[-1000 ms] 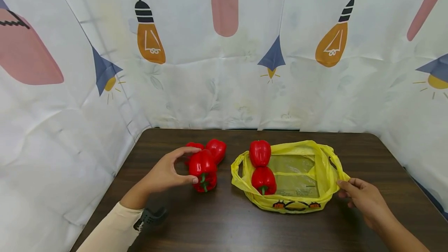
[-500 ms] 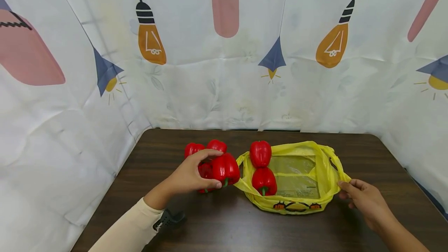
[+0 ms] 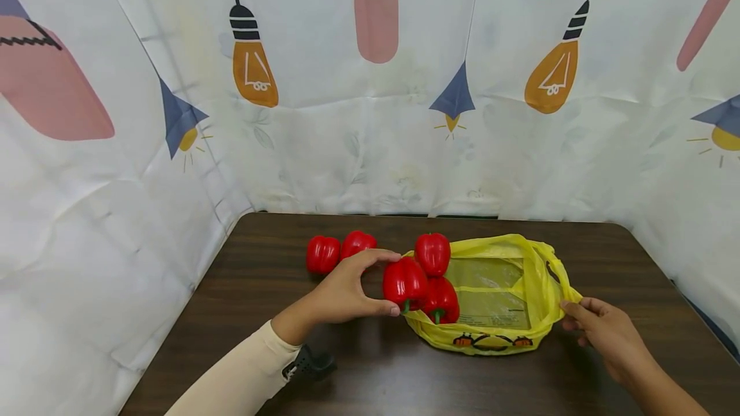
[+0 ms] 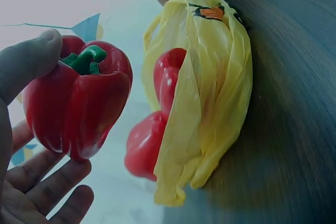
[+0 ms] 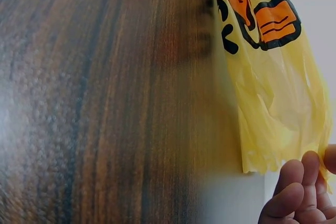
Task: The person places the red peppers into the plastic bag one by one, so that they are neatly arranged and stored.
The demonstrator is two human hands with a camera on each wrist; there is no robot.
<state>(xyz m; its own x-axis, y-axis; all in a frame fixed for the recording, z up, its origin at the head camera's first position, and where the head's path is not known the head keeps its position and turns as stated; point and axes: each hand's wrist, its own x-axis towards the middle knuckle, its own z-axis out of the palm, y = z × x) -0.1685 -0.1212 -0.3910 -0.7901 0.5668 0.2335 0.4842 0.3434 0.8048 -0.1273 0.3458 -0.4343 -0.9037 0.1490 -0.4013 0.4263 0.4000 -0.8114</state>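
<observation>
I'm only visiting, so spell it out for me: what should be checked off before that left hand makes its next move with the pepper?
1. Left hand has a grip on the red pepper: ok, thumb on one side, fingers on the other.
2. Right hand steadies the yellow bag: ok, it pinches the right end.
3. Bag mouth open: ok, the inside shows from above.
4. Room inside: ok, there is space right of the two bagged peppers.
5. Held pepper over that space: not ok, it is at the bag's left end.
6. All loose peppers counted: cannot tell; two show, but the left hand may hide more.
</observation>
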